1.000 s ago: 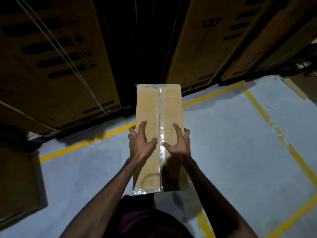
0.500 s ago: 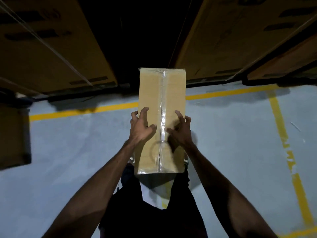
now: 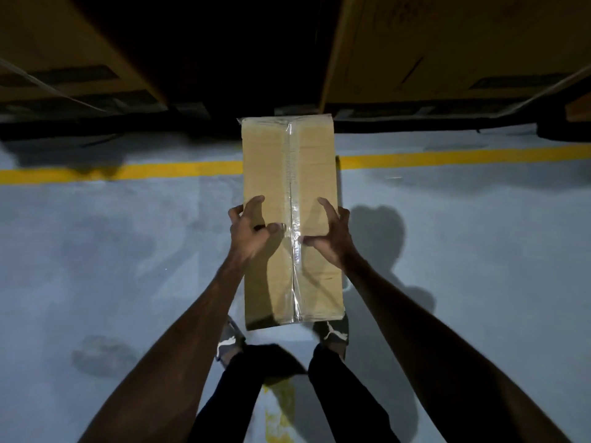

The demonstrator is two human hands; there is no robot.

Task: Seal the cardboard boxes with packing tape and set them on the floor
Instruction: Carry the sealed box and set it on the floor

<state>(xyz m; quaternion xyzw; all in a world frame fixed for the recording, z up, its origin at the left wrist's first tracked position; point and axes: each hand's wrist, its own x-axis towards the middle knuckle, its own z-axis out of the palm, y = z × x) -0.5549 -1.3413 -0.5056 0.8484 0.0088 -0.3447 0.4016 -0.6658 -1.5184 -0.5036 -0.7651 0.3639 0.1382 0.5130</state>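
Note:
A long brown cardboard box [image 3: 316, 161] with clear packing tape along its centre seam lies lengthwise in front of me, low over the grey floor [image 3: 112, 251]. My left hand [image 3: 248, 230] grips its left edge, thumb on top and fingers curled over the side. On the opposite edge my right hand [image 3: 332, 235] holds it the same way, its thumb close to the tape. The near end of the box sits just above my sandalled feet [image 3: 332, 330]. Whether the box touches the floor I cannot tell.
Large dark cartons [image 3: 447, 49] stand along the far side with a black gap between them. A yellow floor line [image 3: 128, 171] runs left to right under the box's far half. Another worn yellow mark [image 3: 281, 407] lies between my legs.
The box has come down and closer to the floor with both hands still on its edges. My view has tilted downward, so my legs and feet now show.

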